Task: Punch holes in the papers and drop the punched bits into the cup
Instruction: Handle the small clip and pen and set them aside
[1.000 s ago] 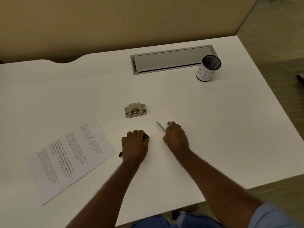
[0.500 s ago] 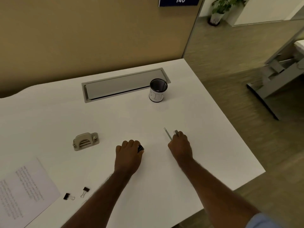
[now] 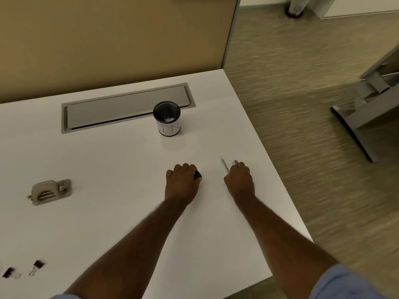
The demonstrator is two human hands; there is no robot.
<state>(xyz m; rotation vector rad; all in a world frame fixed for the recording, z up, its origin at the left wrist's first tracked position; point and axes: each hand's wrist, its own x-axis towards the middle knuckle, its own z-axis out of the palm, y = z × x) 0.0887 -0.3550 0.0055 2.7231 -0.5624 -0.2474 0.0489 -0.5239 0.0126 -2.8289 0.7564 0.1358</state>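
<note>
White laminate table (image 3: 121, 160) is carrying everything here. The left hand (image 3: 183, 184) is resting knuckles-up on it, fingers curled around a small black object (image 3: 197, 175) that is poking out on the thumb side; probably a binder clip, but too much is hidden to say. The right hand (image 3: 239, 181) is lying just to the right of the left one, fingers curled around a thin silver metal piece (image 3: 224, 164) whose strip is sticking out beyond the knuckles, with a second shiny end (image 3: 235, 162) showing above the fingers. What the piece is, I cannot tell.

The black mesh cup with a white paper label (image 3: 167, 118) is standing upright well beyond both hands, slightly left of the left hand. White flecks (image 3: 169, 119) are lying at its bottom, so some punched bits appear to be in already. It is sitting clear of the working area, presumably so it does not get knocked.

The grey metal two-hole punch (image 3: 50, 192) is lying far to the left of the left hand, untouched. Two small black binder clips (image 3: 22, 269) are lying further left and nearer the person. No paper is showing in this view.

Judgement: both hands are occupied with small hardware, not the punch, so punching is paused; the hands would have to be emptied first.
</note>
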